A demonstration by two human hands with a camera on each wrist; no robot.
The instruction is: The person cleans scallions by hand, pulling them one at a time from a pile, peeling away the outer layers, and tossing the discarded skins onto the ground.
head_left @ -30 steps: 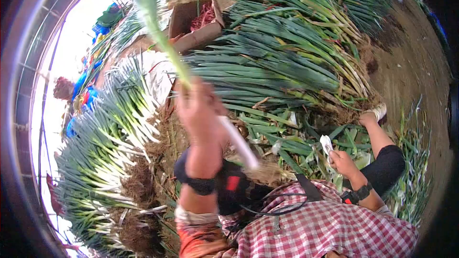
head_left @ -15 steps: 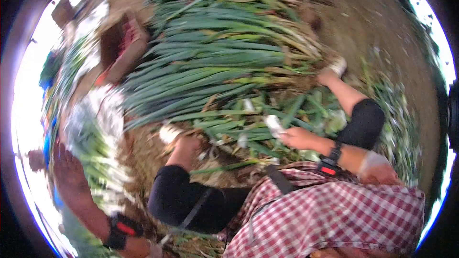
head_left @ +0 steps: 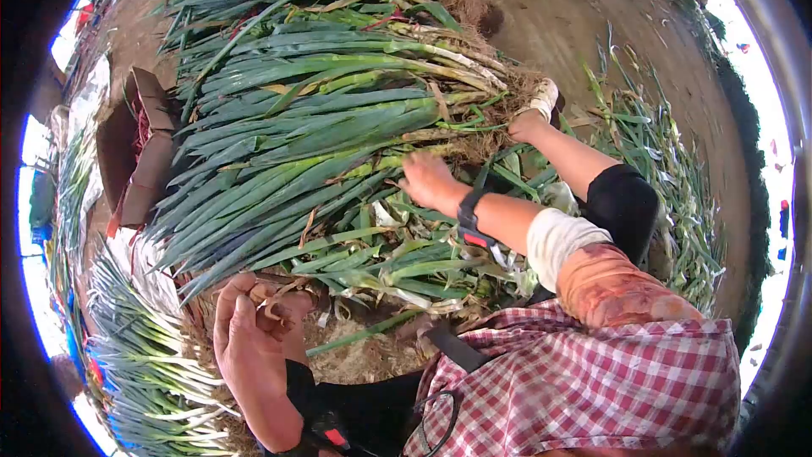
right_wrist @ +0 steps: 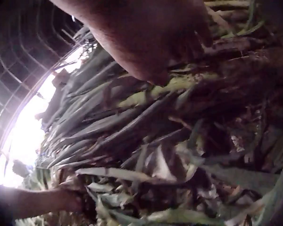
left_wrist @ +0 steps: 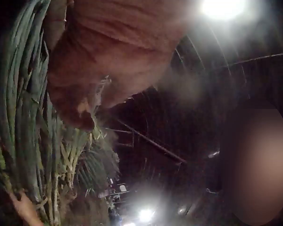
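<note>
Long green onions with rooty ends (head_left: 338, 118) lie in a thick pile at the upper middle of the head view. My right hand (head_left: 427, 179) is over the pile's lower edge, fingers reaching to a yellow-green stalk (right_wrist: 193, 82); contact is unclear. My left hand (head_left: 258, 364) is raised at the lower left with its palm up, fingers loosely bent and holding nothing visible. In the left wrist view the left hand (left_wrist: 113, 52) fills the top, beside green leaves (left_wrist: 23, 108).
A cardboard box (head_left: 152, 169) with red strips stands at the left. White-stemmed onions (head_left: 161, 372) lie at the lower left. Loose leaf scraps (head_left: 406, 267) cover the ground between the person's feet, and more trimmings (head_left: 668, 178) lie at the right.
My left hand has let go of the onion it held up and swung out left, then partly back. My right hand has moved up to the pile, and the white object it held is gone.
</note>
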